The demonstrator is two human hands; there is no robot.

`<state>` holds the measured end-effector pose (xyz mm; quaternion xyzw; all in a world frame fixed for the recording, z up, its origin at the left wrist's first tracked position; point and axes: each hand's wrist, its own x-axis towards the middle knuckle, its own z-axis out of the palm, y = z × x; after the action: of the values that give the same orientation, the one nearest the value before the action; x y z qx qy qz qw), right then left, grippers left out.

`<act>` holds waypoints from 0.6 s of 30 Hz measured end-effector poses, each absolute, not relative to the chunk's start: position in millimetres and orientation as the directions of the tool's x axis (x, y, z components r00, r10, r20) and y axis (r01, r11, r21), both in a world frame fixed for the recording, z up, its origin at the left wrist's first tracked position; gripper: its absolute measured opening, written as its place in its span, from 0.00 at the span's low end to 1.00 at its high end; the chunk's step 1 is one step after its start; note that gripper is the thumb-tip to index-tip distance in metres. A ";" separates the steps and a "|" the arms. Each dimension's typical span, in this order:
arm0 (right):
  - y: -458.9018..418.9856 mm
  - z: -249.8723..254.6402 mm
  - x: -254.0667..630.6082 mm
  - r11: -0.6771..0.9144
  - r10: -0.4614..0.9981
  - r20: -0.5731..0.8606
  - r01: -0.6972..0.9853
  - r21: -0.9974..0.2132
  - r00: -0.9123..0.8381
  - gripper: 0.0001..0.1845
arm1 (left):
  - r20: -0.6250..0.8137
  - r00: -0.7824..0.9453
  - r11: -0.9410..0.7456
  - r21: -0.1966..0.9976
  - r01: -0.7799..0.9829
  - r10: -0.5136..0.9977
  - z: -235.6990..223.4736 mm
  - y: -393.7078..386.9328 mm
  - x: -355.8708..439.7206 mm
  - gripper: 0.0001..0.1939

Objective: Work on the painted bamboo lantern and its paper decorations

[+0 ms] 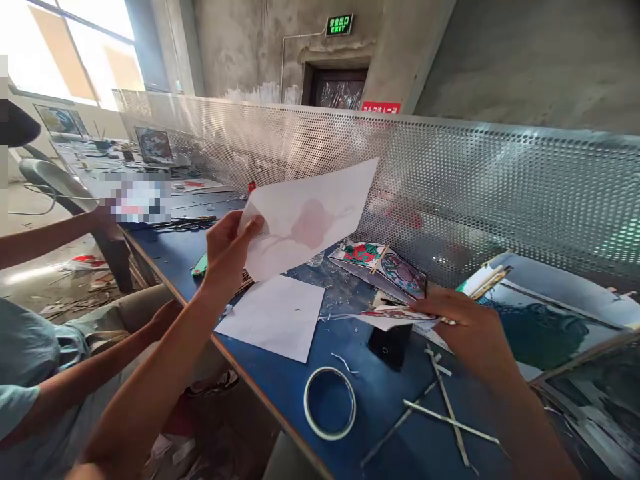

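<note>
The left hand [227, 243] pinches a white sheet [310, 217] by its lower-left corner, raised above the blue table [280, 380], long axis running up-right. The right hand [465, 327], lower and rightward, is closed on a painted paper piece [395, 315] over the tabletop.

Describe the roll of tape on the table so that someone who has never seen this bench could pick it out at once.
Start from the long blue table that runs along the perforated metal screen. Near its front edge, between the person's two forearms and below the flat white sheet, lies the roll of tape. It is the only ring there: a thin pale hoop lying flat, blue tabletop showing through its middle, while its neighbours are straight thin sticks and paper.
</note>
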<state>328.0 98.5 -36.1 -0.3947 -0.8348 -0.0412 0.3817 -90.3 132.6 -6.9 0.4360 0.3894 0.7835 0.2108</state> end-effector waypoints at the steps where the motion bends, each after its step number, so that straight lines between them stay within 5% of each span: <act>1: 91.8 -33.4 332.9 0.669 0.644 0.679 0.690 -0.275 -0.354 0.23 | 0.549 -0.489 -0.620 0.784 0.020 0.678 -4.5 135.9 -77.8 0.20; 6: 61.4 -36.9 344.0 0.648 0.698 0.678 0.608 -0.459 -0.231 0.20 | 0.694 -0.311 -0.707 0.701 0.089 0.649 18.6 178.5 18.5 0.15; 14: 17.8 -53.0 341.2 0.767 0.542 0.793 0.550 -0.331 -0.278 0.06 | 0.816 -0.011 -0.777 0.554 0.299 0.577 30.9 253.4 98.7 0.11; 18: -8.9 -80.5 339.9 0.653 0.580 0.811 0.637 -0.410 -0.073 0.06 | 0.712 0.286 -0.764 0.564 0.313 0.642 -21.4 212.9 77.6 0.36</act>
<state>339.9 -8.9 -80.5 -0.4157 -0.7318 -0.0261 0.5394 77.6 212.9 -21.4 0.7857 0.3037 0.5147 0.1600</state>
